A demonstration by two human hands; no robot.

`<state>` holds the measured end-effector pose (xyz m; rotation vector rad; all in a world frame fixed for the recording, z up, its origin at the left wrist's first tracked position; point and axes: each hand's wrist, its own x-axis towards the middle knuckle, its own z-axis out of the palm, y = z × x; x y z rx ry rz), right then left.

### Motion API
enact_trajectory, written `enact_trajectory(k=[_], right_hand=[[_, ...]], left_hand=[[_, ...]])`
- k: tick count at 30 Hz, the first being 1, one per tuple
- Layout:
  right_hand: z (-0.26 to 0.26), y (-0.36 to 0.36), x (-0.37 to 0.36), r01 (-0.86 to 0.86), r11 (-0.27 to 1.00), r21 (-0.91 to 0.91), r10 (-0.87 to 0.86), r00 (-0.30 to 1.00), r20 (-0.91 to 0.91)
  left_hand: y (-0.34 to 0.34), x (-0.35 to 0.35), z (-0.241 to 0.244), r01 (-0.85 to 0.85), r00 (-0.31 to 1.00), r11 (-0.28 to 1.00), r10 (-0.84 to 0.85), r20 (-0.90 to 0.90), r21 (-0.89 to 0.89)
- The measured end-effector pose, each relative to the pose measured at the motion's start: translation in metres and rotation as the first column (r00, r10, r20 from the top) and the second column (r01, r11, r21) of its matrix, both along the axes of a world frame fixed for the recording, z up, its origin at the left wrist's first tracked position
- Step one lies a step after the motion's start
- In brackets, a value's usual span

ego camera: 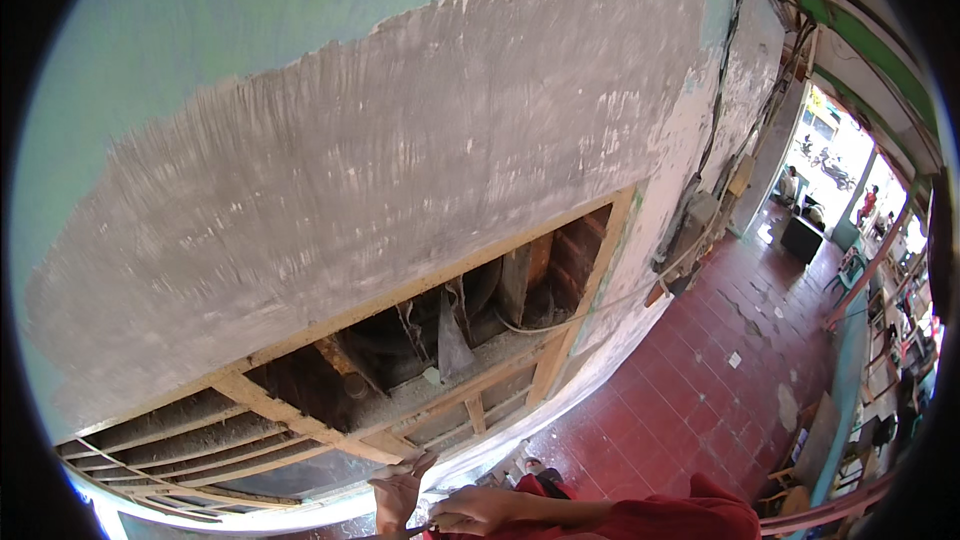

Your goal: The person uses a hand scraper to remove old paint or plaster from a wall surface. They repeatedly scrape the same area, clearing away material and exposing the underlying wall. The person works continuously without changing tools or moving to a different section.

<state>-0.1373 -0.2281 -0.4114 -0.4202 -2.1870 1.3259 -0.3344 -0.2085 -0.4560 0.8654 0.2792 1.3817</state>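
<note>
At the bottom of the head view, my left hand (399,487) is raised with its fingers extended, close to the lower edge of a wooden frame (300,420) set in the wall. Whether it touches the wood cannot be told. Just right of it, my right hand (463,511), on a red-sleeved arm, is closed around a thin dark object (414,531), mostly cut off by the picture's edge. Above the frame, a rough grey-brown patch (450,142) covers much of the green painted wall (225,7). Dusty slats (180,435) fill the frame's left part; dark openings lie further right.
A cable (540,330) loops across the frame to electrical boxes (697,217) on the wall. Far below lies a red tiled floor (675,375). A person (541,471) in red is below, near my right arm. Chairs, wooden items and other people are at the right.
</note>
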Motion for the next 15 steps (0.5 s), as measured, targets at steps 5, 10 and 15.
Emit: enact_trajectory(k=[5,10,15], right_hand=[[-0.018,0.000,0.007,0.157,0.976,-0.150,-0.168,0.984,-0.063],[-0.039,0.001,0.008,0.333,0.932,-0.145,-0.336,0.942,0.003],[-0.043,-0.002,0.012,0.366,0.923,-0.118,-0.358,0.930,0.081]], left_hand=[[-0.004,0.001,-0.006,0.080,0.973,0.996,-0.072,0.218,-0.026],[-0.008,0.007,0.008,0.075,0.997,0.996,-0.075,-0.012,0.038],[-0.008,0.007,-0.006,-0.060,0.931,0.990,0.103,-0.349,0.130]])
